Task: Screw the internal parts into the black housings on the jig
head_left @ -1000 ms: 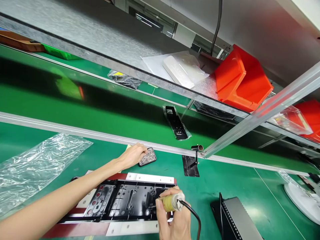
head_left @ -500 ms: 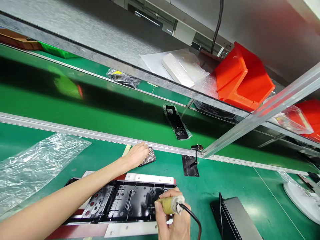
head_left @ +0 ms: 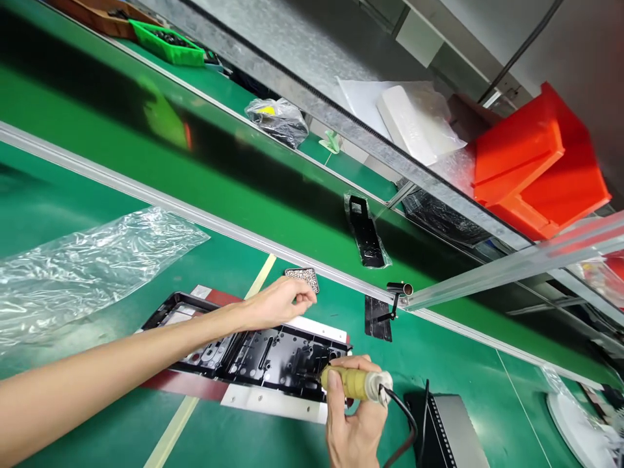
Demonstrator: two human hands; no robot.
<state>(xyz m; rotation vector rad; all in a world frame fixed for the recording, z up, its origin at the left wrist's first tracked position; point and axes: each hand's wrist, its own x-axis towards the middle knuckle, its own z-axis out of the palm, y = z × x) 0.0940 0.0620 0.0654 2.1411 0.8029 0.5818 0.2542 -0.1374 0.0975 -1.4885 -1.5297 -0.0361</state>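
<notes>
My right hand [head_left: 358,413] is wrapped round the yellow handle of a corded soldering iron [head_left: 348,382]. Its tip points left over the right end of a black plastic housing [head_left: 273,361]; whether it touches cannot be made out. That housing lies in a red and white fixture [head_left: 273,402]. Above the housing's far edge is my left hand [head_left: 280,300], thumb and fingertips pinched together; anything between them is too small to see. Just beyond the left hand sits a small black tray [head_left: 306,276] full of tiny metal pieces.
A clear plastic bag [head_left: 112,266] lies at left. A bagged black part [head_left: 366,233] leans on the green panel behind. A metal tube on a stand [head_left: 400,289] and a grey-black box [head_left: 455,432] stand to the right. Overhead runs a shelf with a red bin [head_left: 536,162].
My left hand has come back from the small tray toward the housing, its fingers now pinched. The right hand still holds the iron over the housing's right end. The camera view has tilted.
</notes>
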